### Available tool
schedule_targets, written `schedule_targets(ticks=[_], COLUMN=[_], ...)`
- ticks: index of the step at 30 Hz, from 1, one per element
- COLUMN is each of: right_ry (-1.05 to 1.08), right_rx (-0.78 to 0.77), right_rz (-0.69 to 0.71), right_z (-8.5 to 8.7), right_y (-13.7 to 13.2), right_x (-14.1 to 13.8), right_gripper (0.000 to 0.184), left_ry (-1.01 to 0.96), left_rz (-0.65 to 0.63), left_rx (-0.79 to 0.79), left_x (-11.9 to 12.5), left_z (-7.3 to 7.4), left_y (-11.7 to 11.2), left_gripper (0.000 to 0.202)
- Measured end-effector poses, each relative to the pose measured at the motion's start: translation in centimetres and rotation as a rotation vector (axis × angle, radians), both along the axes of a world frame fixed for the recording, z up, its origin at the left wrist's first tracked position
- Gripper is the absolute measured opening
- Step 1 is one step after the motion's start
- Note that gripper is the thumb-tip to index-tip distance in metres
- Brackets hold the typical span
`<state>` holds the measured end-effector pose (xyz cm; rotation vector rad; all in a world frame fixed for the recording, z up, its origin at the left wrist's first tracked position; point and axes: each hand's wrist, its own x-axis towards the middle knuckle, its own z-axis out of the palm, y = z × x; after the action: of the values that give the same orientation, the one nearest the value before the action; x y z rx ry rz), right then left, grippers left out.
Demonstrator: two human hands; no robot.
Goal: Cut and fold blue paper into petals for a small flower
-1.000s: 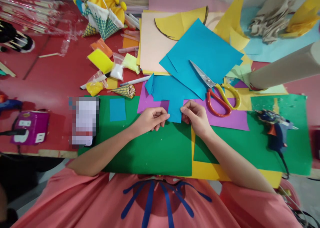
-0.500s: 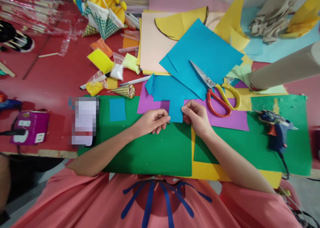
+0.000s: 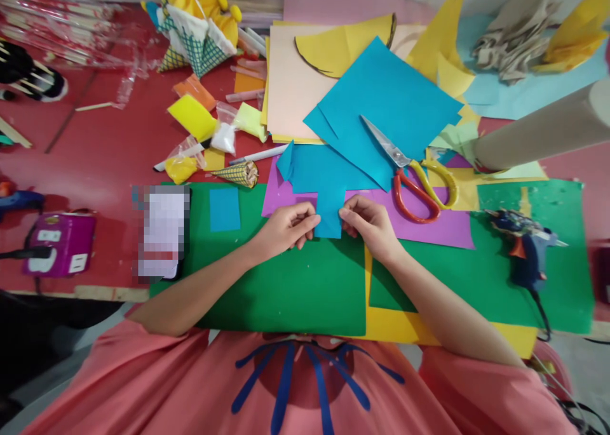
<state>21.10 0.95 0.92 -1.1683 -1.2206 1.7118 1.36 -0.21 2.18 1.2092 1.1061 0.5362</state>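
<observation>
Between my two hands is a small blue paper piece (image 3: 330, 214), raised over the green sheet (image 3: 281, 282). My left hand (image 3: 294, 224) pinches its left edge, and my right hand (image 3: 365, 221) pinches the right edge. Behind it lie a larger blue paper strip (image 3: 309, 168) and a purple sheet (image 3: 429, 225). To the right, scissors (image 3: 410, 168) with one red and one yellow handle rest partly on a big blue sheet (image 3: 381, 92). A small blue rectangle (image 3: 225, 209) lies flat on the green sheet, left of my left hand.
A phone (image 3: 162, 232) and a purple box (image 3: 60, 244) are at the left. On the right are a glue gun (image 3: 528, 251) and a leaning cardboard tube (image 3: 543, 127). Bagged clay (image 3: 193, 117), a pen (image 3: 260, 154) and a patterned cone (image 3: 238, 173) lie farther back.
Both hands have shifted slightly left and toward me with the blue paper piece between them. Everything else on the table stays in place.
</observation>
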Motion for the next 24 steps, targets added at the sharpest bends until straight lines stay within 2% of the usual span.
schedule_targets(ticks=[3, 8, 15, 20, 24], right_ry=[-0.015, -0.055, -0.078, -0.084, -0.071], right_rx=[0.029, 0.070, 0.076, 0.075, 0.044], right_rz=[0.025, 0.063, 0.119, 0.105, 0.039], right_z=[0.04, 0.13, 0.30, 0.43, 0.27], right_y=[-0.10, -0.15, -0.18, -0.16, -0.11], right_x=[-0.07, -0.15, -0.20, -0.14, -0.05], right_gripper=[0.025, 0.025, 0.026, 0.027, 0.029], left_ry=[-0.001, -0.007, -0.034, -0.052, -0.131], left_rz=[0.052, 0.044, 0.124, 0.101, 0.167], left_rx=[0.015, 0.013, 0.070, 0.056, 0.099], left_x=[0.02, 0.15, 0.06, -0.03, -0.07], left_z=[0.01, -0.09, -0.23, -0.38, -0.54], left_y=[0.11, 0.13, 0.13, 0.29, 0.33], left_gripper=[0.028, 0.025, 0.023, 0.020, 0.015])
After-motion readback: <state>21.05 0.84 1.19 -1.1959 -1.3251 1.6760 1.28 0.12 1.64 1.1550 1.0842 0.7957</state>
